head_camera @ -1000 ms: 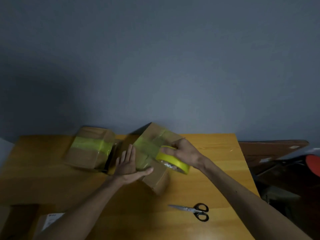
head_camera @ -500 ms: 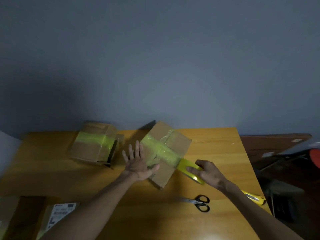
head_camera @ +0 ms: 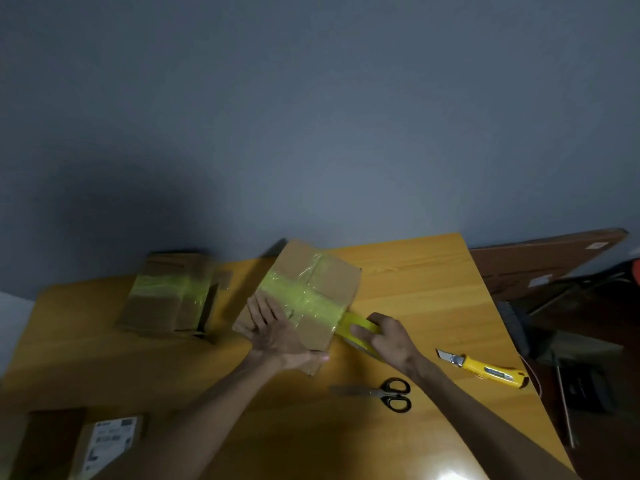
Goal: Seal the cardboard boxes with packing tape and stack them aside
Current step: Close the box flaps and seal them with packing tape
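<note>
**Tape drawn across the box**

Grey wall (head_camera: 311, 116) fills the upper view; below it lies a wooden table (head_camera: 433, 271). Both forearms reach in from the near edge, the hands apart.

The box (head_camera: 329, 282) sits at mid-table, its long axis running from near-left to far-right. A yellow tape band crosses its top the short way and runs off the right edge.

The left hand (head_camera: 277, 330) lies flat on the near-left part of the box top, fingers straight and pointing away, thumb at the near edge. The right hand (head_camera: 391, 341) is just right of the box, fingers curled round the roll (head_camera: 360, 332), which stands on edge at the end of the band.

A second box (head_camera: 166, 299) with a yellow band stands well to the left. At the near-left corner lies what looks like a labelled parcel (head_camera: 107, 441), dim. A brown board (head_camera: 547, 261) leans beyond the table's right side. A yellow knife (head_camera: 485, 368) lies right of the right wrist, and scissors (head_camera: 384, 394) lie between the forearms, blades pointing left.
</note>
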